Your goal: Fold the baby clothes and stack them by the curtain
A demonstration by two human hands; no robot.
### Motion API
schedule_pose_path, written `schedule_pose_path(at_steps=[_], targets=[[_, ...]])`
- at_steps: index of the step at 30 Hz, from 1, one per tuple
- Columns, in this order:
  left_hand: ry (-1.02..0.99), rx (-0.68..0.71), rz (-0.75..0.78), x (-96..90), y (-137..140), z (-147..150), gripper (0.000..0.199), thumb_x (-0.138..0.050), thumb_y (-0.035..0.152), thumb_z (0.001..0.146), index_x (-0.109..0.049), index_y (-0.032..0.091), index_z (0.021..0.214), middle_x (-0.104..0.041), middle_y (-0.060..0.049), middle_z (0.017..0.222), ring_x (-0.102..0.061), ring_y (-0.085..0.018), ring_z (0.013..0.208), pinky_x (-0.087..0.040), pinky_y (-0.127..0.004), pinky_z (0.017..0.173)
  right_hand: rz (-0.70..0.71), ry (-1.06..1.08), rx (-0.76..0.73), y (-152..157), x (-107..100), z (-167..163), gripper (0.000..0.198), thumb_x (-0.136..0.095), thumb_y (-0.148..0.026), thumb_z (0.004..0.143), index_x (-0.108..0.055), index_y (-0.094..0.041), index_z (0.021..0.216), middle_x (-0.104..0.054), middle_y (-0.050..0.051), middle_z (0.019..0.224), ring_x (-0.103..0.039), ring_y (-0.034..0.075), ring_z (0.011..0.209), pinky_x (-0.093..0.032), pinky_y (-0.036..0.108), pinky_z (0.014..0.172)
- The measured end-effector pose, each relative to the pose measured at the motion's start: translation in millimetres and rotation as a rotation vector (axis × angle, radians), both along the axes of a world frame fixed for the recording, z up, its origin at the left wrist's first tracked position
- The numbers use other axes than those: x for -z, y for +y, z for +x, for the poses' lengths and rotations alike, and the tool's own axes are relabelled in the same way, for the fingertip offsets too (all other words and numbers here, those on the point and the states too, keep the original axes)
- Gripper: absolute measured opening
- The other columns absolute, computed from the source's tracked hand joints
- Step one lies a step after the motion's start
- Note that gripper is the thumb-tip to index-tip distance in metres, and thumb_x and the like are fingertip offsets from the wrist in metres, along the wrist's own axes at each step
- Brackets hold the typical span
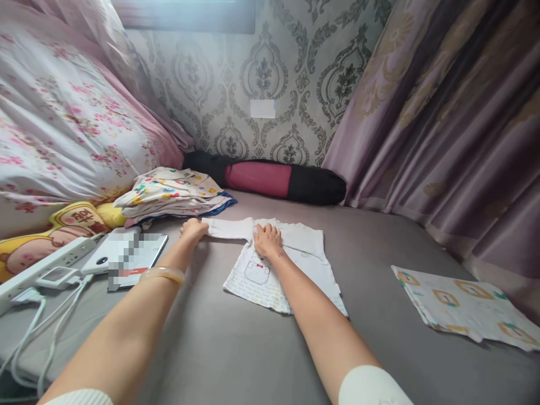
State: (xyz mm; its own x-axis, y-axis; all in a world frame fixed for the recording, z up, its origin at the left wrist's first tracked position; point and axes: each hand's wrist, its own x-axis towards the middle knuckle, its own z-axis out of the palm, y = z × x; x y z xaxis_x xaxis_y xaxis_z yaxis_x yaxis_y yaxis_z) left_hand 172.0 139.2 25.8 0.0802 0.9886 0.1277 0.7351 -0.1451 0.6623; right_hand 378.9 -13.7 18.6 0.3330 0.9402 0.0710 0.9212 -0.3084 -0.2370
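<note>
A small white long-sleeved shirt (312, 239) lies flat on the grey bed sheet (202, 349), with a cartoon print on its front and faint lettering near the hem. Its left-hand sleeve stretches straight out to the side. My left hand (194, 228) is closed on the cuff end of that sleeve. On the shirt's upper chest, near the shoulder of the same sleeve, rests my right hand (267, 241), its fingers spread and pressing on the cloth. The other sleeve appears folded across the shirt, partly behind my right hand.
At the left lie a pile of patterned clothes (172, 191), a white power strip (63, 264) with cables, a flat white box (147, 247) and a yellow cartoon cushion (63, 230). A folded printed cloth (464, 304) is at the right. A black and red bolster (261, 179) lines the wall.
</note>
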Motion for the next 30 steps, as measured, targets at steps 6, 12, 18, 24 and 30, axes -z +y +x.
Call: schedule_pose_path(at_steps=[6, 12, 18, 24, 30], targets=[[-0.259, -0.114, 0.028, -38.8, -10, 19, 0.028, -0.053, 0.03, 0.061, -0.067, 0.014, 0.08, -0.069, -0.014, 0.083, -0.065, -0.034, 0.093, -0.052, -0.042, 0.079, -0.019, -0.012, 0.048, 6, -1, -6, 0.046, -0.036, -0.043, 0.097, -0.048, -0.023, 0.137, -0.049, 0.014, 0.129, -0.043, 0.029, 0.114, -0.027, 0.041, 0.095], [-0.759, 0.066, -0.072, -76.2, -37, 57, 0.026, -0.055, 0.03, 0.058, -0.061, 0.014, 0.078, -0.061, -0.002, 0.068, -0.062, -0.018, 0.068, -0.054, -0.03, 0.06, -0.001, -0.018, 0.07, 10, 0, -10, 0.055, -0.032, -0.054, 0.095, -0.047, -0.024, 0.139, -0.049, 0.016, 0.128, -0.043, 0.031, 0.116, -0.027, 0.043, 0.095], [-0.876, 0.239, -0.087, -84.5, -74, 93, 0.023, -0.062, 0.032, 0.061, -0.057, 0.015, 0.075, -0.059, 0.002, 0.062, -0.059, -0.014, 0.06, -0.055, -0.03, 0.059, -0.028, 0.109, 0.058, 10, -6, -3, 0.047, -0.037, -0.046, 0.095, -0.052, -0.022, 0.133, -0.05, 0.016, 0.13, -0.041, 0.031, 0.123, -0.026, 0.044, 0.101], [-0.901, 0.292, -0.072, -68.8, -94, 120, 0.023, -0.062, 0.033, 0.067, -0.056, 0.015, 0.08, -0.059, 0.002, 0.062, -0.058, -0.013, 0.056, -0.053, -0.026, 0.052, 0.18, 0.917, 0.099, 1, -20, 27, 0.03, -0.05, -0.023, 0.085, -0.064, -0.022, 0.111, -0.065, 0.007, 0.119, -0.052, 0.025, 0.119, -0.035, 0.04, 0.104], [-0.85, 0.341, -0.048, -35.8, -110, 147, 0.027, -0.062, 0.042, 0.071, -0.056, 0.017, 0.082, -0.059, 0.001, 0.064, -0.058, -0.013, 0.056, -0.05, -0.024, 0.052, 0.372, 1.188, 0.286, -33, -23, 61, 0.034, -0.029, -0.025, 0.097, -0.054, -0.016, 0.118, -0.067, 0.013, 0.112, -0.068, 0.016, 0.092, -0.053, 0.032, 0.081]])
